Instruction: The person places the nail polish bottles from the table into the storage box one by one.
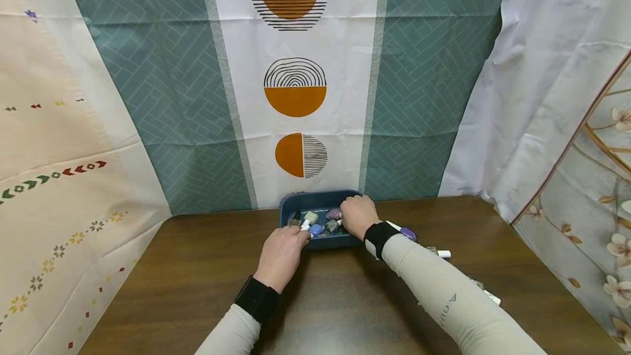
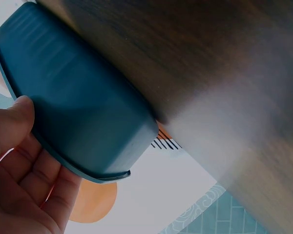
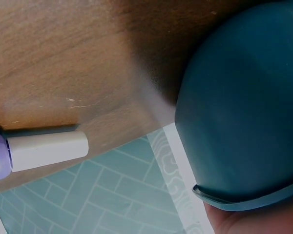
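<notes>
A dark blue plastic bin (image 1: 322, 242) is at the back of the table, holding several small coloured items, some with white parts. My left hand (image 1: 282, 253) grips its front left rim; the left wrist view has the thumb (image 2: 22, 114) against the outer wall and the other fingers across the rim. At the right end, my right hand (image 1: 359, 214) holds the rim from above. Only a bit of that hand (image 3: 256, 219) shows behind the rim in the right wrist view. Both hands partly cover the bin's contents.
Right of the bin lies a purple nail polish bottle (image 1: 407, 233) with a white cap. More small bottles (image 1: 443, 254) lie along the right side, partly behind the right forearm. A patterned curtain (image 1: 305, 125) hangs at the brown table's (image 1: 207, 267) back edge.
</notes>
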`<action>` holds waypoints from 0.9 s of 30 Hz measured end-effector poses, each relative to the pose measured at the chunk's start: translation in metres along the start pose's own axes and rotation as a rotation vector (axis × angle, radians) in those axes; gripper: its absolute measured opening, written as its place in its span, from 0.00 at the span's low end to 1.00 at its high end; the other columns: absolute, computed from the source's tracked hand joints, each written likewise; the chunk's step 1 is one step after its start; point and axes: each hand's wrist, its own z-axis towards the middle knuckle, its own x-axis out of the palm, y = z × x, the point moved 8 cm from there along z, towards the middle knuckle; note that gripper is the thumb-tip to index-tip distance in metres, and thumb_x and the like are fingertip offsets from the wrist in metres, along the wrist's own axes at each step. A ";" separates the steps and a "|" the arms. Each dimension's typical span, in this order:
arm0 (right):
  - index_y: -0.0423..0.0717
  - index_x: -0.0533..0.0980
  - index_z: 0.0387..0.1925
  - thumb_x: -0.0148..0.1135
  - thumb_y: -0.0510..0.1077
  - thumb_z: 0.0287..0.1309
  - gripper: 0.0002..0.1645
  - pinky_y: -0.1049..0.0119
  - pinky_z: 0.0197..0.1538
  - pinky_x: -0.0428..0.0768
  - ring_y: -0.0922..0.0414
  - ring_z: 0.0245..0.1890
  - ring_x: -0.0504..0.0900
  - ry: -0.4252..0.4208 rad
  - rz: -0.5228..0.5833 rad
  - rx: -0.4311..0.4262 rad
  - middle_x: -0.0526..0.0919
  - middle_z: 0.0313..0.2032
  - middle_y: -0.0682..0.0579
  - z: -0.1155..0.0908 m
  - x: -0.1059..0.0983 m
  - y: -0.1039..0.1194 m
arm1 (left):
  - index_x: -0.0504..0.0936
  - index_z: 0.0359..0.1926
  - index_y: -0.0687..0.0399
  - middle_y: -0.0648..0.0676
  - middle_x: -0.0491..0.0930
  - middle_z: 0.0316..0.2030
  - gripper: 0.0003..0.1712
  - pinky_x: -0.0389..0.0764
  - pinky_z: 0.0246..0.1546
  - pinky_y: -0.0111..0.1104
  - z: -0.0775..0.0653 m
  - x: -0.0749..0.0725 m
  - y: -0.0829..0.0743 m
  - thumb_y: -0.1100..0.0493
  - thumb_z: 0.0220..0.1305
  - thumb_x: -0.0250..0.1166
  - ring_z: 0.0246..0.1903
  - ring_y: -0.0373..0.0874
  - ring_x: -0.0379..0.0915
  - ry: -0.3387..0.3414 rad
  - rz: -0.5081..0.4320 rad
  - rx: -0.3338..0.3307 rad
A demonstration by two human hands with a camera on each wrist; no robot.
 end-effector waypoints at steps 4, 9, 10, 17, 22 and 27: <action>0.44 0.86 0.28 0.73 0.41 0.71 0.12 0.46 0.45 0.85 0.43 0.36 0.86 0.000 0.002 -0.006 0.85 0.30 0.45 -0.001 0.000 0.000 | 0.94 0.45 0.50 0.50 0.88 0.35 0.06 0.85 0.42 0.39 0.000 0.000 -0.001 0.61 0.68 0.79 0.33 0.44 0.79 -0.001 -0.004 0.007; 0.45 0.87 0.29 0.73 0.41 0.71 0.11 0.46 0.46 0.85 0.43 0.37 0.86 -0.004 0.011 -0.007 0.85 0.31 0.45 -0.001 -0.001 -0.001 | 0.94 0.44 0.50 0.50 0.88 0.35 0.05 0.85 0.42 0.39 0.000 -0.001 -0.001 0.61 0.69 0.79 0.33 0.45 0.80 -0.010 0.002 0.013; 0.45 0.87 0.30 0.73 0.41 0.71 0.11 0.46 0.45 0.85 0.43 0.37 0.85 -0.011 0.014 -0.008 0.85 0.32 0.45 -0.001 -0.002 -0.001 | 0.94 0.44 0.50 0.50 0.88 0.35 0.05 0.85 0.41 0.39 0.001 -0.001 -0.001 0.61 0.69 0.79 0.33 0.45 0.80 -0.012 0.004 0.013; 0.46 0.89 0.34 0.75 0.41 0.71 0.06 0.48 0.44 0.83 0.45 0.37 0.84 -0.067 0.036 -0.022 0.84 0.33 0.47 -0.002 -0.010 -0.002 | 0.94 0.44 0.50 0.50 0.88 0.34 0.05 0.84 0.40 0.38 0.001 -0.001 0.001 0.61 0.68 0.79 0.32 0.44 0.79 -0.015 0.018 0.005; 0.46 0.90 0.37 0.75 0.41 0.70 0.03 0.50 0.43 0.82 0.46 0.37 0.85 -0.084 0.056 -0.034 0.85 0.33 0.48 -0.007 -0.017 -0.002 | 0.93 0.43 0.50 0.51 0.87 0.33 0.04 0.84 0.39 0.38 0.001 -0.002 0.000 0.60 0.69 0.79 0.31 0.44 0.78 -0.012 0.020 0.012; 0.45 0.90 0.43 0.76 0.42 0.69 0.05 0.48 0.49 0.84 0.46 0.40 0.87 -0.138 0.062 -0.062 0.88 0.37 0.48 -0.018 -0.027 -0.003 | 0.94 0.43 0.50 0.51 0.88 0.34 0.04 0.84 0.40 0.38 0.002 -0.001 0.000 0.61 0.69 0.79 0.32 0.44 0.79 -0.006 0.010 0.009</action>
